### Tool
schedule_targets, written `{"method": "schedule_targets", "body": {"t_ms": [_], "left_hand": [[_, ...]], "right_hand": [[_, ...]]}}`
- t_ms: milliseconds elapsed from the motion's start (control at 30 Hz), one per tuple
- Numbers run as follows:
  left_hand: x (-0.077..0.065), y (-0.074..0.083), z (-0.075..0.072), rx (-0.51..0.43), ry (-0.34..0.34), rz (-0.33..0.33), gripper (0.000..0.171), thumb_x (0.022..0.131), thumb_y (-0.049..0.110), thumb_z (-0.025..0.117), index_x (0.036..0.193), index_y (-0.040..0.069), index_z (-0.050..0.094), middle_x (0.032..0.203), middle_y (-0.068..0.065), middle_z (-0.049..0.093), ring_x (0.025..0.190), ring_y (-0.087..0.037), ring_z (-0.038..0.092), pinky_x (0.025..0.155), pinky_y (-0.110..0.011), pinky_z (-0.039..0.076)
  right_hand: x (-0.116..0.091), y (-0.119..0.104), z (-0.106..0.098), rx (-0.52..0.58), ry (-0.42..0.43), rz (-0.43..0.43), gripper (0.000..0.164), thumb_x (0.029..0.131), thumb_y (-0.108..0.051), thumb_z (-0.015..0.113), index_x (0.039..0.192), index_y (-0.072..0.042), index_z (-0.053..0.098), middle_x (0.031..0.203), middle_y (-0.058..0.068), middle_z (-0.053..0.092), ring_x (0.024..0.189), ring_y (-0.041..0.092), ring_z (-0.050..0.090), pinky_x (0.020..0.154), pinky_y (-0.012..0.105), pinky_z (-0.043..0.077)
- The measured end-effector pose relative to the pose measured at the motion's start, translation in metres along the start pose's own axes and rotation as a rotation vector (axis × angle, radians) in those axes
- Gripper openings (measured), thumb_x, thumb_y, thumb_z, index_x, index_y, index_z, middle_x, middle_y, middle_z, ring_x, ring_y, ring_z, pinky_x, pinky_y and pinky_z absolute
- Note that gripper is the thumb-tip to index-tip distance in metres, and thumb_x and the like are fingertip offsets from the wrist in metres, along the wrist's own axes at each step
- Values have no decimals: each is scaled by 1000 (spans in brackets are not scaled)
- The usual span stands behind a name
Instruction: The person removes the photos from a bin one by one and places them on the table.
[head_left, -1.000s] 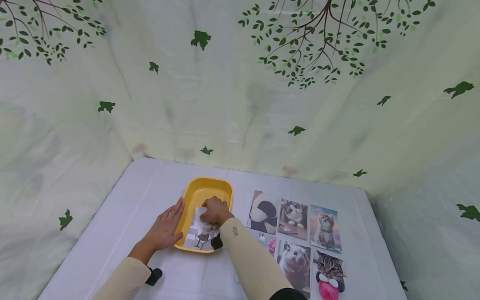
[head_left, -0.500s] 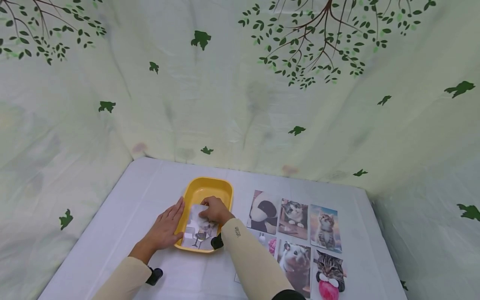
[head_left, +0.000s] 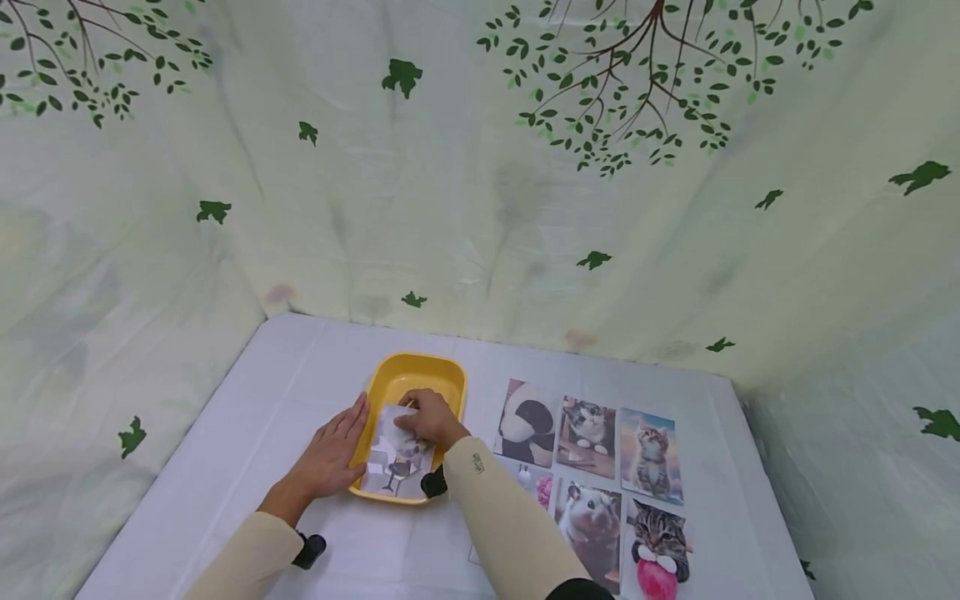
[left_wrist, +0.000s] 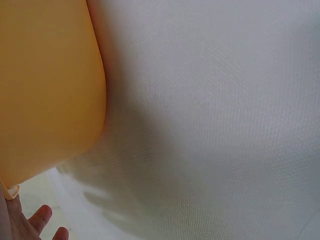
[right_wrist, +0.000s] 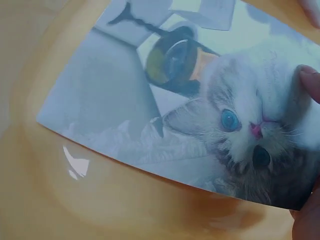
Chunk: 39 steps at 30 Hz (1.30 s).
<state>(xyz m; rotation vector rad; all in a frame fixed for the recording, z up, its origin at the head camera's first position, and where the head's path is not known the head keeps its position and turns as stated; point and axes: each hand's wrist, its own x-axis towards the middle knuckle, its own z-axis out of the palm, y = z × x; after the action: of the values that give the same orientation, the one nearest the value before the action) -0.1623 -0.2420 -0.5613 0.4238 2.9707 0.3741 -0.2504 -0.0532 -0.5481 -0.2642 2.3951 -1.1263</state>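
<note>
A yellow plastic tray (head_left: 411,364) lies on the white table. My right hand (head_left: 433,419) reaches into it and pinches the far edge of a kitten photo card (head_left: 393,467). In the right wrist view, the thumb (right_wrist: 311,82) lies on the face of the photo card (right_wrist: 175,120), which shows a blue-eyed kitten and a wine glass. The card is lifted a little off the tray floor on at least one side. My left hand (head_left: 328,454) rests along the tray's left rim with fingers extended. The left wrist view shows the tray's outer wall (left_wrist: 50,85) and a few fingertips.
To the right of the tray, several animal photo cards lie in two rows, among them a panda-like picture (head_left: 525,423), a kitten (head_left: 648,458), a hamster (head_left: 588,525) and a tabby cat (head_left: 658,542). My right sleeve (head_left: 510,525) covers part of the lower row. A leaf-print curtain (head_left: 480,208) encloses the table.
My right hand has drawn the kitten photo card slightly up and left inside the tray, away from its near edge. The left hand stays at the rim.
</note>
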Motion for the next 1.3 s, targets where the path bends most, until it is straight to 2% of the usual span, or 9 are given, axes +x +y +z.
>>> {"method": "schedule_targets", "body": {"t_ms": [233,433,633,700,867,1100,1300], "left_hand": [[3,2,-2,12,11,13,95,81,30,67,152,-4,12,161,-16,5,139,-41,22,109,-62,23],[4,6,-1,-3,-12,-3,96,81,29,67,152,-4,11,161,-15,3,140,-41,20,110,-63,21],[2,8,3,-16,-9,0,96,81,28,68,152,-3,11,161,-15,4,140,-41,21,110,-63,21],[2,8,2,-17,-6,2,96,81,28,68,152,-3,11,161,-15,4,140,-41,21,110,-63,21],[3,7,1,-9,6,9,96,81,27,68,152,-4,11,161,-16,5,139,-41,21,109,-63,22],[2,3,1,-17,15,31,95,81,26,67,152,-4,11,161,-15,5,139,-42,21,108,-64,23],[1,2,1,-17,16,29,95,81,26,66,152,-5,11,161,-15,4,139,-41,20,108,-64,23]], "right_hand": [[-2,-4,-17,-44,34,-52,16,89,-28,70,102,-21,65,94,-5,59,84,14,53,76,26,49],[-7,-10,-39,-96,83,-77,20,90,-29,69,107,-21,64,96,-4,60,82,14,53,73,25,48],[-17,-14,-70,-119,162,-169,21,91,-25,68,109,-16,65,101,1,64,88,18,53,86,34,46],[-21,-16,-81,-93,177,-191,21,91,-23,68,109,-14,65,101,4,65,87,18,56,84,33,48],[-32,-21,-108,7,207,-218,21,91,-20,68,109,-12,65,100,8,66,77,16,60,68,28,53],[-58,-23,-150,90,264,-212,20,90,-18,68,108,-10,64,102,8,67,80,21,60,70,32,53],[-83,-7,-185,125,305,-210,20,91,-16,68,107,-6,64,102,11,67,81,22,60,70,33,52]]}}
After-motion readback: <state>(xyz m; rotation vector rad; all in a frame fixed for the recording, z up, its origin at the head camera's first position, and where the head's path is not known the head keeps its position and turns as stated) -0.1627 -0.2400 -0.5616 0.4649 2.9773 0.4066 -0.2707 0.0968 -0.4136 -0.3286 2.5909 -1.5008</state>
